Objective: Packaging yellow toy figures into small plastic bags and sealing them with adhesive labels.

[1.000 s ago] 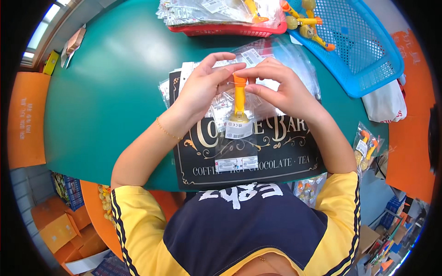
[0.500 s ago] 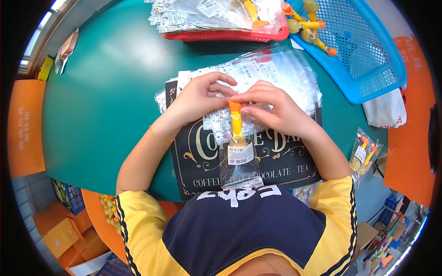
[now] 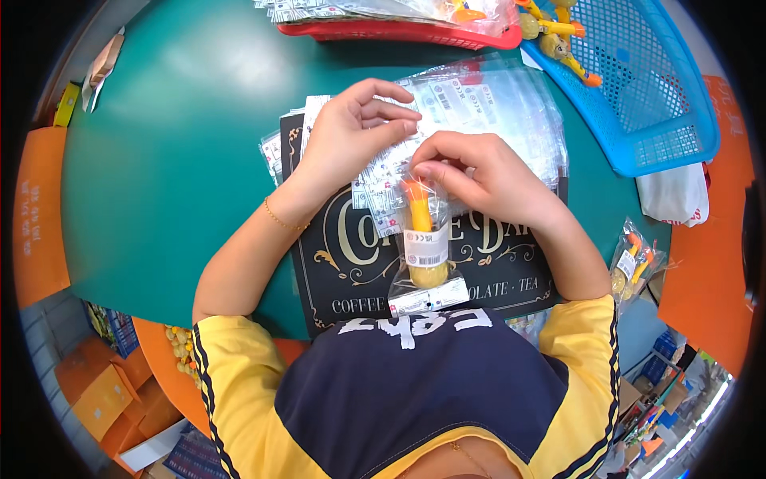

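My right hand [image 3: 483, 168] pinches the top edge of a clear plastic bag [image 3: 399, 281] between thumb and forefinger. Inside the bag lies a yellow toy [image 3: 420, 214] with an orange end toward my fingers and a rounded, paler yellow end toward me. A white label covers part of it, and a printed white strip runs along the bag's near end. Above and to the left, my left hand [image 3: 363, 132] is apart from the bag, fingers loosely bent and spread, holding nothing. Beneath both hands spreads a pile of flat clear bags [image 3: 495, 112] with printed strips.
A black mat [image 3: 351, 275] with pale lettering lies on the green table [image 3: 175, 176]. At the back stands a red basket [image 3: 399, 32] of bags. A blue basket [image 3: 638, 160] with several yellow toys stands back right. Bagged toys [image 3: 630, 263] lie at the right edge.
The toy has slid deeper into the bag, its rounded end now nearer the near strip. My left hand has let go and moved up and away; my right still pinches the bag.
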{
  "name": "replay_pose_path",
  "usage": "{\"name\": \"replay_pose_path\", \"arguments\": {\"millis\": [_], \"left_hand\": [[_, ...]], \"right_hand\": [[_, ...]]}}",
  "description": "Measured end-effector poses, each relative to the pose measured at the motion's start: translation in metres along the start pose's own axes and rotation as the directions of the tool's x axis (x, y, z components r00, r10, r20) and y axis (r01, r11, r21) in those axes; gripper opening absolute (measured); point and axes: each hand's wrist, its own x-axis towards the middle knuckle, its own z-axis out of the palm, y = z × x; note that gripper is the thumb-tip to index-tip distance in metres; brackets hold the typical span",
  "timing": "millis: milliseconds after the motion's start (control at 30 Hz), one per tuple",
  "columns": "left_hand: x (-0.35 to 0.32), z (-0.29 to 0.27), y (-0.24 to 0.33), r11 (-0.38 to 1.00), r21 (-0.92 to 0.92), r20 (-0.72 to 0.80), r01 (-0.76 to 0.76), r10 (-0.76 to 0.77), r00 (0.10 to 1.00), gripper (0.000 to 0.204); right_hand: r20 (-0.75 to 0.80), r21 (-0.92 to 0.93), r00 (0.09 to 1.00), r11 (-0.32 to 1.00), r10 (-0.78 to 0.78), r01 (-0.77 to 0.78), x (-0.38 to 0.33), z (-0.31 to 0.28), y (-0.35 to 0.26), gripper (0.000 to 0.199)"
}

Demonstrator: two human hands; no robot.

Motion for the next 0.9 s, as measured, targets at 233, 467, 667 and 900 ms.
{"name": "replay_pose_path", "arguments": {"millis": [233, 467, 667, 900], "left_hand": [[0.002, -0.005, 0.003, 0.983, 0.005, -0.125, -0.185, 0.184, 0.975, 0.022], [-0.058, 0.015, 0.039, 0.344, 0.623, 0.531, -0.703, 0.473, 0.703, 0.034], [-0.077, 0.029, 0.000, 0.296, 0.714, 0.580, -0.635, 0.259, 0.773, 0.049], [-0.078, 0.025, -0.005, 0.352, 0.720, 0.544, -0.598, 0.250, 0.801, 0.048]], "right_hand": [[0.027, -0.186, 0.994, 0.976, -0.107, 0.110, -0.003, 0.017, 0.013, 0.012], [-0.124, -0.122, 0.990, 0.991, -0.061, 0.046, -0.005, 0.009, 0.017, 0.011], [-0.196, -0.100, 0.981, 0.995, 0.001, -0.021, -0.011, 0.013, 0.027, 0.009], [-0.512, -0.279, 0.853, 0.959, -0.106, -0.048, -0.015, 0.002, 0.041, 0.026]]}}
